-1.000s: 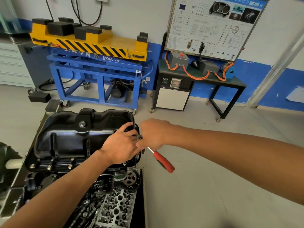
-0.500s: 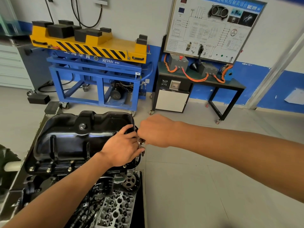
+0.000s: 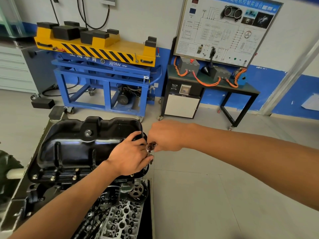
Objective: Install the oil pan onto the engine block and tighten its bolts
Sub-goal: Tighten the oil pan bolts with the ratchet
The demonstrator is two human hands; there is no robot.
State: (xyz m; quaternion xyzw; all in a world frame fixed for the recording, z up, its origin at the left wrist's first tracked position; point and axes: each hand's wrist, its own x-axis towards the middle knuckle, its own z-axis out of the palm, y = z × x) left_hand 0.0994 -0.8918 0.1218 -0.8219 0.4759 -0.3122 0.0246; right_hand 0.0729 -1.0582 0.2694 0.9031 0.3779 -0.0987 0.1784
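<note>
Ratchet (image 3: pixel 150 147) at oil pan (image 3: pixel 77 147) 3 o'clock edge, gripped by curled-up right hand (image 3: pixel 165 136), lower end pinched by left hand (image 3: pixel 128 156).

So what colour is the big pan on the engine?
The oil pan is shiny black, seen best in the head view.

The oil pan (image 3: pixel 74 149) by my left hand (image 3: pixel 129 157) is glossy black with pale blue-white glints. Its flange bolts (image 3: pixel 52 178) are silver, and the ratchet (image 3: pixel 149 147) my right hand (image 3: pixel 165 135) grips shows chrome at the head. Below it the oil filter (image 3: pixel 110 195) is black with white lettering and the cylinder head (image 3: pixel 119 219) dull silver-grey. Ahead, the lift table (image 3: pixel 96 50) is yellow with black diagonal stripes and black blocks (image 3: pixel 63 32) on a blue frame (image 3: pixel 96 70), orange cables (image 3: pixel 205 81) run over the dark bench (image 3: pixel 250 89), the training board (image 3: pixel 222 31) is white with a blue header, the wall (image 3: pixel 146 18) white above a blue band, the floor (image 3: pixel 207 195) pale grey tile.
</note>
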